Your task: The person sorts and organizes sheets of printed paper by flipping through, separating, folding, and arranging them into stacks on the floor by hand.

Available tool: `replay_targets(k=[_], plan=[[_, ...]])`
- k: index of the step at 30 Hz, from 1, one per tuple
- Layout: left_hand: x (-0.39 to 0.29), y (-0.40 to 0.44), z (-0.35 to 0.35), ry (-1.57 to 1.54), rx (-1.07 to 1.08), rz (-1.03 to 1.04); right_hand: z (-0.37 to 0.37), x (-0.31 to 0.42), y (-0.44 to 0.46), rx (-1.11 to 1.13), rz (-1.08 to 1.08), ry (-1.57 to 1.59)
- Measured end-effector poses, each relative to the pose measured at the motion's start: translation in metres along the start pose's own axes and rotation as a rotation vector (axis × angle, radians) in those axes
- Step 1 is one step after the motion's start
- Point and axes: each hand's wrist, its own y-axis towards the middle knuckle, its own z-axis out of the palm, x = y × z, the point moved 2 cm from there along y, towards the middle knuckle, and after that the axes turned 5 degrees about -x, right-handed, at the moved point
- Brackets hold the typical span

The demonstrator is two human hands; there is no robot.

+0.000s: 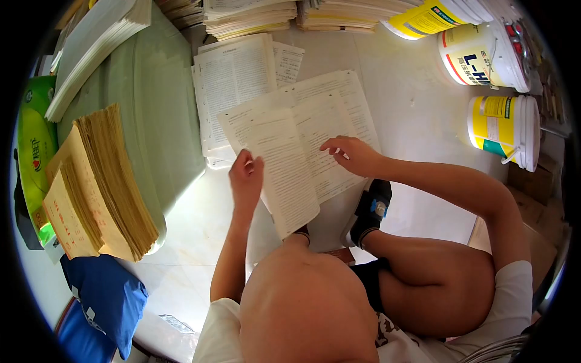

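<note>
The left hand point(245, 176) curls at the left edge of the printed sheets point(277, 160); I cannot tell whether it pinches paper. The right hand point(354, 157), fingers loosely parted, is over their right side. Beyond it, rightward, stand yellow-and-white buckets point(493, 124), contents unclear; paper stacks point(249, 18) lie farther ahead of both hands.

The wearer has a white short-sleeved shirt, its left sleeve point(219, 331) and right sleeve point(514, 284) plain, with a dark brown print point(387, 330) on the front near the right thigh. The shorts point(367, 283) are black. The right shoe point(365, 216) is black with a bright blue patch and a pale grey piece on top. Left hand point(246, 178) and right hand point(353, 156) are bare, as are the forearms and knees.
</note>
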Motion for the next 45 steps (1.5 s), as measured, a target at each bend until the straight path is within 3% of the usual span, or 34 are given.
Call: replay_targets(k=[4, 6, 9, 12, 21, 28, 31, 34, 37, 40, 42, 45], plan=[[-0.007, -0.017, -0.047, 0.183, -0.092, -0.105, 0.008, 0.003, 0.005, 0.065, 0.015, -0.197], [-0.006, -0.023, -0.058, 0.247, -0.115, -0.13, 0.017, 0.005, 0.01, 0.074, -0.241, -0.497], [0.004, -0.028, -0.064, 0.262, -0.187, -0.134, 0.029, 0.015, 0.022, 0.111, -0.387, -0.67], [0.013, -0.03, -0.068, 0.243, -0.243, -0.131, 0.035, 0.041, 0.034, 0.298, -0.275, -0.738], [0.029, -0.035, -0.077, 0.295, -0.302, -0.075, 0.05, 0.044, 0.057, 0.426, -0.238, -0.829], [0.028, -0.037, -0.081, 0.25, -0.284, -0.087, 0.049, 0.048, 0.064, 0.417, -0.292, -0.884], [0.033, -0.037, -0.08, 0.24, -0.279, -0.087, 0.05, 0.058, 0.077, 0.385, -0.214, -0.839], [0.038, -0.038, -0.082, 0.236, -0.274, -0.073, 0.052, 0.057, 0.093, 0.316, -0.305, -0.921], [0.035, -0.038, -0.083, 0.253, -0.261, -0.088, 0.053, 0.058, 0.108, 0.385, -0.208, -0.904], [0.038, -0.036, -0.084, 0.264, -0.262, -0.086, 0.059, 0.055, 0.118, 0.359, -0.291, -0.953], [0.04, -0.036, -0.085, 0.255, -0.266, -0.076, 0.069, 0.046, 0.125, 0.169, -0.472, -0.926], [0.039, -0.037, -0.087, 0.238, -0.258, -0.056, 0.07, 0.051, 0.134, 0.231, -0.41, -1.027]])
